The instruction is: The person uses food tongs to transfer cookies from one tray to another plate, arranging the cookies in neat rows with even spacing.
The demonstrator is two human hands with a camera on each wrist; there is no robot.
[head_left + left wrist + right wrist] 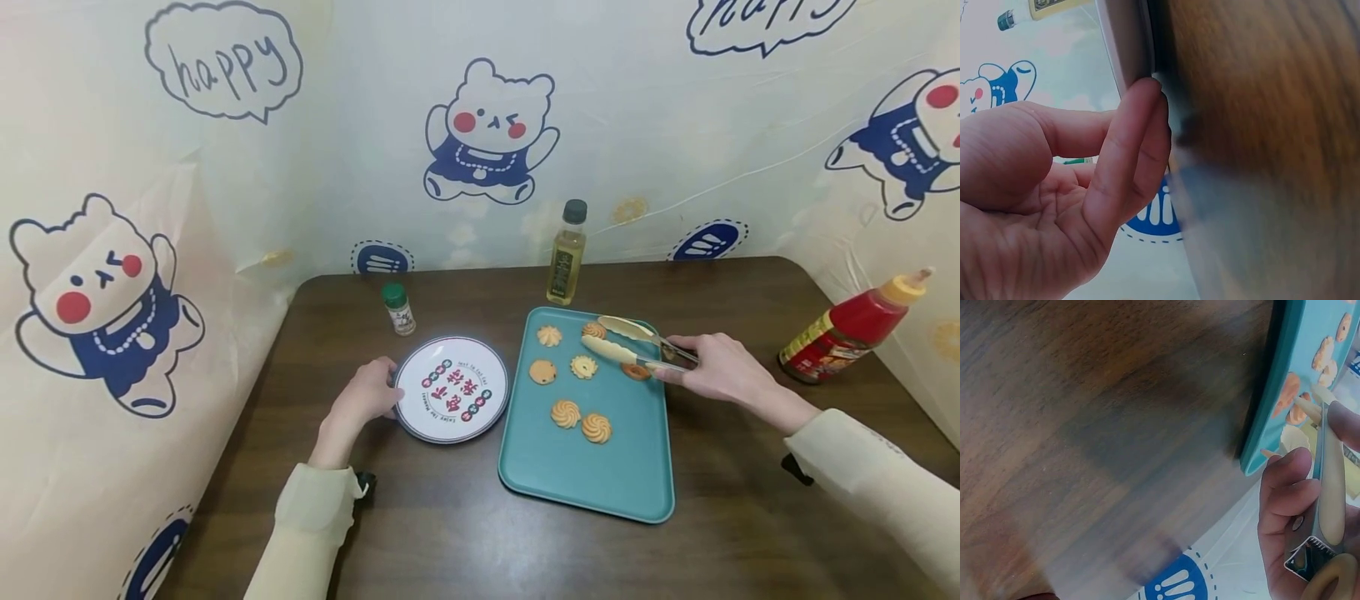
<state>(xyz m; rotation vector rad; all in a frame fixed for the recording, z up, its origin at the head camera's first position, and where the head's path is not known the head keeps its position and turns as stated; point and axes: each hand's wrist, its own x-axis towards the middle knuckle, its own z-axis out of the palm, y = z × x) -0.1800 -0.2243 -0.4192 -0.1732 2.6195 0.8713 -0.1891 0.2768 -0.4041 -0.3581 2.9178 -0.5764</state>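
Observation:
My left hand (367,388) pinches the near-left rim of a round white plate (482,353) with red and green lettering. In the left wrist view, the plate's edge (1127,44) sits between thumb and fingers. My right hand (714,367) holds metal tongs (647,357) with cream tips over the right side of a teal tray (585,482). The tongs' arms are spread. Their tips lie close to a cookie (594,330) in the back row, and a ring-shaped cookie (637,372) is partly under the lower arm. Whether the tips touch either one, I cannot tell.
Several other cookies (566,413) lie on the tray. Behind it stands an oil bottle (566,262). A small green-capped shaker (399,310) is behind the plate. To the far right stands a red sauce bottle (843,333). A patterned sheet (315,192) hangs behind the brown table (435,525).

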